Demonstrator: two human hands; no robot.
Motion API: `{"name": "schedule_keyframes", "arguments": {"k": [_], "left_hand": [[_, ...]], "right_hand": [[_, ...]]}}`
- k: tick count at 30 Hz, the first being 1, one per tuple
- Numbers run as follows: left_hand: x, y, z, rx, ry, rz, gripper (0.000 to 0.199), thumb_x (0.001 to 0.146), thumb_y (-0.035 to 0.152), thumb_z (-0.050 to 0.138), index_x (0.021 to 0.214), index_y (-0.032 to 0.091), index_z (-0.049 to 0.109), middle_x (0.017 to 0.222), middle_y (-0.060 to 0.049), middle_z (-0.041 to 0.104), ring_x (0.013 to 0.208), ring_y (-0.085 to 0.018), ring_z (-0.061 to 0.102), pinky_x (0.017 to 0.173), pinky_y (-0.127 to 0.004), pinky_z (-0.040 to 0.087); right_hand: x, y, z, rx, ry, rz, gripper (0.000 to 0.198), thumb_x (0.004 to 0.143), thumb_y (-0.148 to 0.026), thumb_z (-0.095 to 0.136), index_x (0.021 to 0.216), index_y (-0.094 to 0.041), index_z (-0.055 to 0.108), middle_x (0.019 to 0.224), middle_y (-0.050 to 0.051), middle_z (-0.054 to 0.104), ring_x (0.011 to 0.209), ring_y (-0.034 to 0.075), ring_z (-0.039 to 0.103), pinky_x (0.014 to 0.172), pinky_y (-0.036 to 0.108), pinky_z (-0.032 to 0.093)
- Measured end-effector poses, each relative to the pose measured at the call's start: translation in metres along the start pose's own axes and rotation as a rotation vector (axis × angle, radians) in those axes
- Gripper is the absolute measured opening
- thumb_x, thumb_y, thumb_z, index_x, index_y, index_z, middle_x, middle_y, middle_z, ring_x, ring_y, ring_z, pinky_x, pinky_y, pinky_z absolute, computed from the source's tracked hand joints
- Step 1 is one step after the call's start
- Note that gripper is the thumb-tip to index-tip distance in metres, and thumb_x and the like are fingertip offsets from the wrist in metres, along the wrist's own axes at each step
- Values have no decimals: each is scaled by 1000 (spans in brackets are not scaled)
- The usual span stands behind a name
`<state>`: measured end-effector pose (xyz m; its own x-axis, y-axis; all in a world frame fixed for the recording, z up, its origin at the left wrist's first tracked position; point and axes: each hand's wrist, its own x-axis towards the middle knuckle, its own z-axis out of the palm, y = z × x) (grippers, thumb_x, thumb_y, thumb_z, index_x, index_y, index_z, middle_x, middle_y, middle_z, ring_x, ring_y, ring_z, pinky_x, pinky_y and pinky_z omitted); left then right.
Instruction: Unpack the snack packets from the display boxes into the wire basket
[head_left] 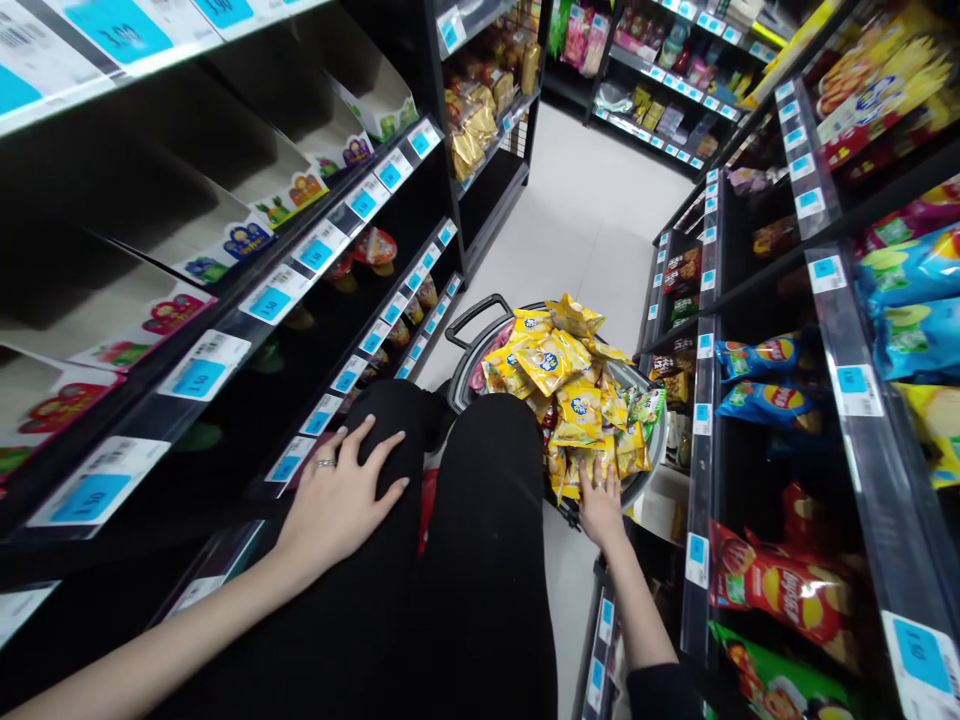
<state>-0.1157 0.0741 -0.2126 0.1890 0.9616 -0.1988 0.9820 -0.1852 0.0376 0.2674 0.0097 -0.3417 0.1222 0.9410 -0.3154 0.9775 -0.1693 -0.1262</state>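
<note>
My left hand (341, 500) lies on my black-trousered left knee (390, 410), fingers spread, a ring on one of them. Low on the right, my right hand (600, 508) reaches to the near side of a heaped grey basket (656, 450). Its stretched fingers rest against the yellow snack packets (577, 410); whether any packet is gripped I cannot make out. The packets pile above the basket's rim, with a green packet (646, 405) among them at the right. A black handle (478, 312) sticks out at the basket's far left.
Shelves with blue price tags line both sides of the narrow aisle. Open cartons (247, 170) stand on the left shelf. Blue chip bags (772, 405) and a red chip bag (787, 590) lie on the right shelves. Pale floor (577, 190) runs toward a back shelf (652, 130).
</note>
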Motion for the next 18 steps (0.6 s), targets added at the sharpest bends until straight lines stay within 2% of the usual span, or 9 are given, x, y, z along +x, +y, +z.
{"name": "schedule_keyframes", "arguments": {"k": [3,6,9,12,15,18], "left_hand": [[0,0,-1,2,-7,-10,52,90,39,47,137,18,54,148,-20,34,131,-46,38,96,-54,44],[1,0,-1,6,0,-4,52,90,40,47,136,18,55,148,-21,35,130,-46,39,98,-54,42],[1,-1,-1,0,2,0,53,90,40,45,136,17,55,148,-22,34,130,-46,39,98,-55,42],[1,-1,0,-6,-2,0,53,89,40,45,136,17,54,148,-22,35,130,-47,39,97,-55,43],[2,-1,0,-3,11,6,53,89,41,46,136,17,55,148,-22,35,129,-46,40,98,-55,42],[2,0,0,9,9,1,52,89,41,46,135,18,55,148,-21,36,130,-44,39,99,-54,42]], "right_hand": [[6,-8,-24,65,56,40,28,91,-24,59,118,-18,63,128,8,60,129,27,46,107,54,34],[10,-31,-38,148,101,5,32,93,-34,56,121,-18,59,120,7,62,119,24,53,101,46,40],[11,-59,-30,213,116,8,43,87,-45,63,120,-17,59,114,9,63,114,25,55,97,46,43],[7,-73,-12,308,152,85,32,91,-37,60,114,-15,61,105,7,65,103,22,60,92,45,47],[1,-61,1,457,214,170,27,94,-34,57,114,-16,61,105,6,66,97,19,64,88,42,51],[1,-27,4,611,267,285,27,94,-35,57,111,-15,62,101,5,68,89,17,66,81,37,55]]}}
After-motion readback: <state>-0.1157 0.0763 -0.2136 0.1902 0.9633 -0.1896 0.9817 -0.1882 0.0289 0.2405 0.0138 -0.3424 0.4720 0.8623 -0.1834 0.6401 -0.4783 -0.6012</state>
